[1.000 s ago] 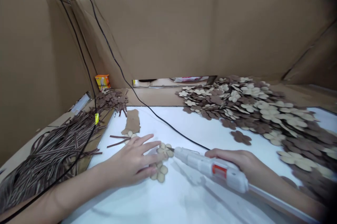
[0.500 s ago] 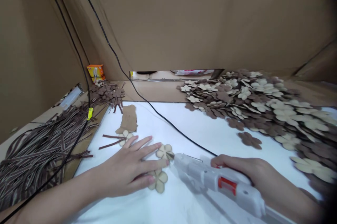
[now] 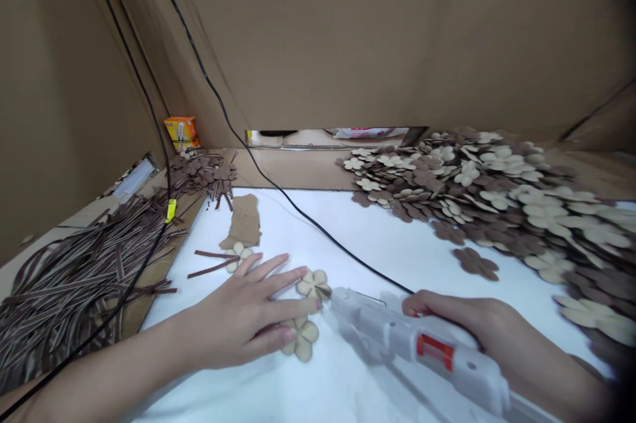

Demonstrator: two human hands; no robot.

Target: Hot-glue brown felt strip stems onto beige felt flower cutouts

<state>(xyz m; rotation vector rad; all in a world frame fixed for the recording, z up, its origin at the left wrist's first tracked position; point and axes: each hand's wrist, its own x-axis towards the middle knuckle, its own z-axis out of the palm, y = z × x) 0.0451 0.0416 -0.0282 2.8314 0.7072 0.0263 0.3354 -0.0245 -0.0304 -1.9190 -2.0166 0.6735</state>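
Note:
My right hand (image 3: 467, 317) is wrapped round a white hot glue gun (image 3: 397, 327) with a red window in its side. The nozzle points left and meets the right edge of a cream flower cutout (image 3: 313, 284). My left hand (image 3: 253, 307) lies with fingers spread over the white board, fingertips at that flower. Its thumb touches a second cream flower (image 3: 301, 340) closer to me. Beyond the left fingers lies another cream flower (image 3: 237, 257) with two brown ribbon tails (image 3: 211, 268), partly covered by the hand.
A heap of brown and cream flowers (image 3: 477, 178) spreads along the right. Brown ribbon strips (image 3: 94, 270) pile at left, near finished-looking brown flowers (image 3: 206, 174) and an orange box (image 3: 181, 133). A black cord (image 3: 318, 227) crosses the board. Torn cardboard (image 3: 243, 221) lies there; cardboard walls (image 3: 318, 38) stand behind.
The view has shifted very slightly. Both hands, the glue gun and the flowers keep almost the same places relative to one another.

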